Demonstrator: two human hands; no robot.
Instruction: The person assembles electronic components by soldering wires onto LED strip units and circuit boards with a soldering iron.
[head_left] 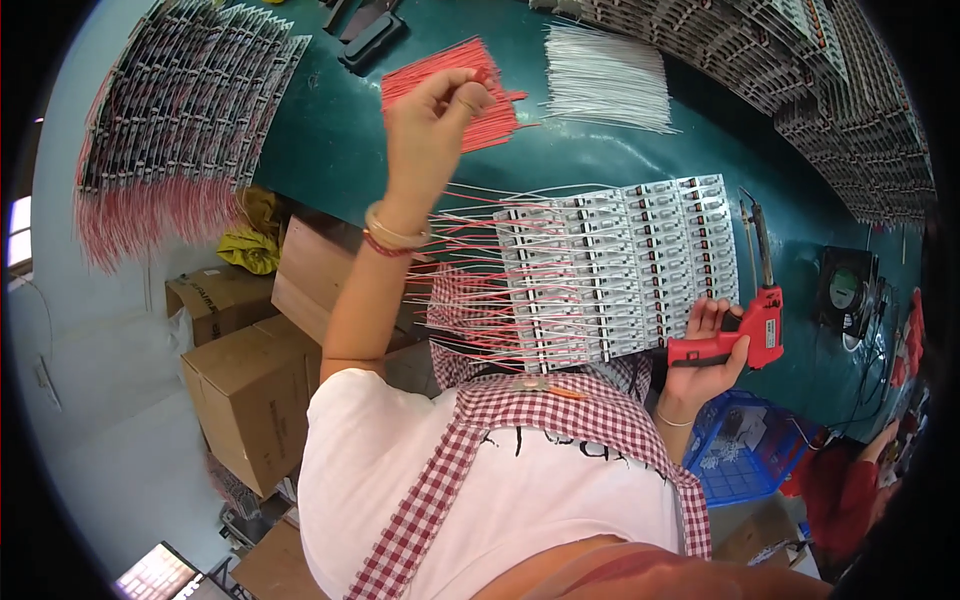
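My left hand [432,112] is raised over a pile of red wires [425,70], thumb and forefinger pinched together at its right side. Red shows at the fingertips, but I cannot make out whether a wire is between them. My right hand [705,350] grips the handle of a red soldering gun [765,325], its metal tip pointing to the far side. Between the hands lies a panel of small grey circuit boards [620,270] in rows. Red and white wires [470,270] stick out from its left edge, past the table edge. White wires [607,80] lie in a pile farther right.
Stacked wired board panels [190,100] stand at the far left, and more stacked panels [720,50] at the far right. A black fan-like device [847,290] sits right. Below are a blue basket [740,455] and cardboard boxes [250,390]. Another person's red sleeve [840,495] shows lower right.
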